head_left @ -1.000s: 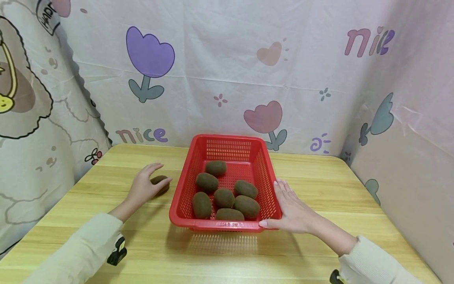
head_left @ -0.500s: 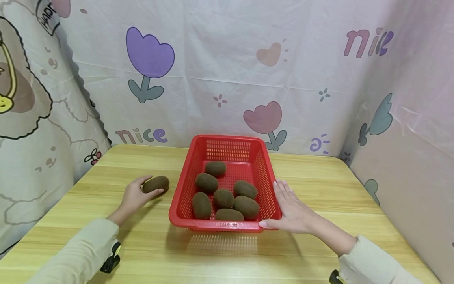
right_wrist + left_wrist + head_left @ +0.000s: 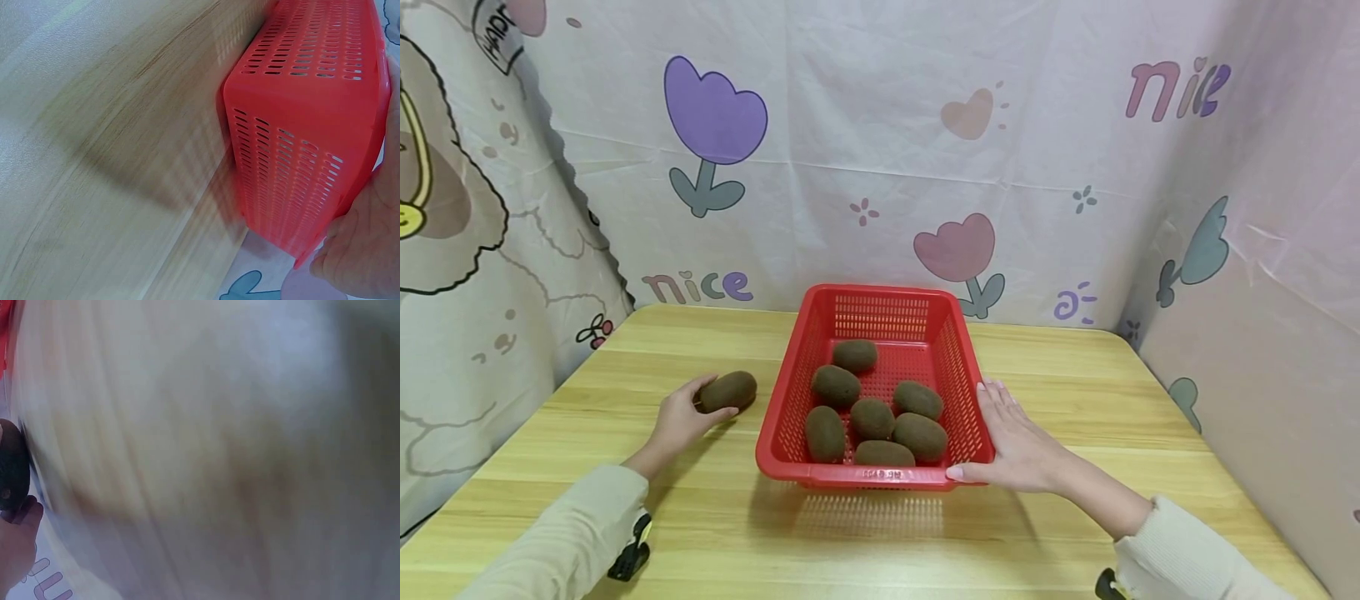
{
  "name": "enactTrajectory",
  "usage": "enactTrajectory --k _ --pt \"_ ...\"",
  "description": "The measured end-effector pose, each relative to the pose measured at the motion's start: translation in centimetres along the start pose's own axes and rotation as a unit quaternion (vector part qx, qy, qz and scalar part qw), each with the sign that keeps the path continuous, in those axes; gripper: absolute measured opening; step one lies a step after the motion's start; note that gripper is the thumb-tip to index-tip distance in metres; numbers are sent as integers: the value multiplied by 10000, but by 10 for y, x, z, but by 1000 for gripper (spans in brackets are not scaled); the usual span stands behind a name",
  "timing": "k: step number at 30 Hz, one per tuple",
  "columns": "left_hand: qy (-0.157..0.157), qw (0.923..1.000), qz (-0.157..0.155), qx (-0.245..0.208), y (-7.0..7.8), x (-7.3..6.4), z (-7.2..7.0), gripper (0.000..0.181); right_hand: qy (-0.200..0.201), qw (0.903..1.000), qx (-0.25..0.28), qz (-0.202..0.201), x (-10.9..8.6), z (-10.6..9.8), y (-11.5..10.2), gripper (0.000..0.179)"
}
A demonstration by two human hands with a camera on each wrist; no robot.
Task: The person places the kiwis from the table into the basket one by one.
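In the head view, a brown kiwi [image 3: 730, 391] lies on the wooden table left of the basket. My left hand [image 3: 683, 419] holds its left end, thumb on the near side and fingers on the far side. The left wrist view catches only part of this kiwi [image 3: 12, 465] and the fingers [image 3: 30, 514] at its edge. A red plastic basket [image 3: 871, 476] holds several kiwis [image 3: 872, 418]. My right hand [image 3: 1022, 446] rests against the basket's near right corner, fingers straight along the outer side, thumb on the front rim. The right wrist view shows the basket's perforated wall [image 3: 287, 162] beside that hand.
The light wooden table [image 3: 1067, 383] extends on both sides of the basket and in front of it. A printed cloth [image 3: 850, 108] hangs behind the table and along both sides.
My left hand has moved left from over the loose kiwi to its left end, uncovering more of the kiwi, and its fingers have drawn in round it. The right hand and basket stay put.
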State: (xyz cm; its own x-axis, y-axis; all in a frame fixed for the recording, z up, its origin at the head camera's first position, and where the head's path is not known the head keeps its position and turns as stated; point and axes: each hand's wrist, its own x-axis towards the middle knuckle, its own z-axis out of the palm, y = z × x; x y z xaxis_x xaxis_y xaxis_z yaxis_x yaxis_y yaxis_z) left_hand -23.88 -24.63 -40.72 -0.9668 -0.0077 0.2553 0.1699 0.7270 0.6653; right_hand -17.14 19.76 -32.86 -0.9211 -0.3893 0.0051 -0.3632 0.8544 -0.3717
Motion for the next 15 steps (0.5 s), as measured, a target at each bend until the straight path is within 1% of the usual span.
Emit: enactTrajectory --k 4,12,15 --pt "-13 10000 -50 -46 0 -1 -1 63 20 10000 -13 -21 0 0 0 116" --pt "98 9999 -63 -119 0 2 -3 56 20 10000 -20 -24 1 1 1 116" --pt "71 9998 -77 -168 1 3 -3 54 16 10000 -2 -27 1 1 1 116"
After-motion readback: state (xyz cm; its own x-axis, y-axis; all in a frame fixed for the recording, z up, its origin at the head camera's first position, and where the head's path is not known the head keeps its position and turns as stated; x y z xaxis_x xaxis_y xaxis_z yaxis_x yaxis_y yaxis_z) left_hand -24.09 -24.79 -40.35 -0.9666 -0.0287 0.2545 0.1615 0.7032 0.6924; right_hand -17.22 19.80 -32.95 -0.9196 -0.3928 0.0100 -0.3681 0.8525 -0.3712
